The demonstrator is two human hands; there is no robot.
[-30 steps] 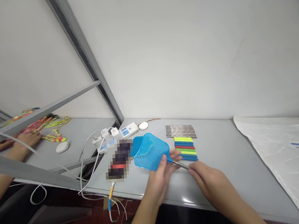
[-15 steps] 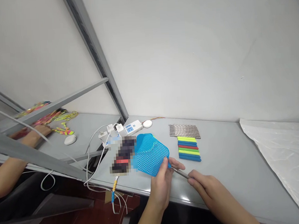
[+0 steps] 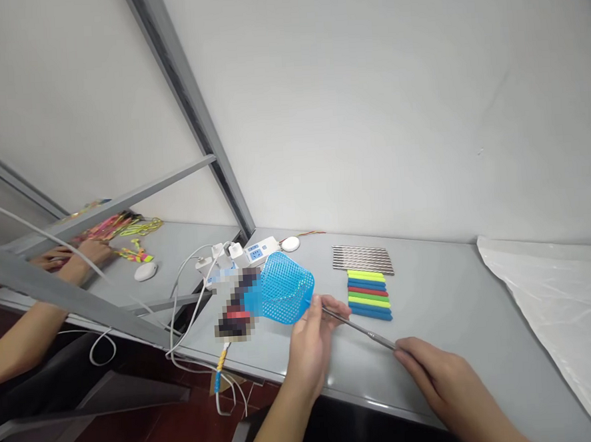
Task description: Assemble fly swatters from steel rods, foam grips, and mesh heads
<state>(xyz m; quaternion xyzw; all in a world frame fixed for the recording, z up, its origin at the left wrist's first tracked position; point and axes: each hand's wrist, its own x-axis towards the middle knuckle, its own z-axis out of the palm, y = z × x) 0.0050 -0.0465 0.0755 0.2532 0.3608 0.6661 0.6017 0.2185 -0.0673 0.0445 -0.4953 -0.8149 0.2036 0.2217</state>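
Below mid-frame, the left hand [image 3: 309, 347] has its fingers closed on the blue swatter [image 3: 285, 285] near the neck; the right hand [image 3: 437, 372] pinches the metal rod [image 3: 365, 331]. Slack gripping could let the swatter twist.

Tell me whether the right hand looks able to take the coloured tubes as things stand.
Probably not without letting go first: the right hand holds the end of the metal rod. Otherwise, the coloured tubes lie openly on the table, beyond the rod.
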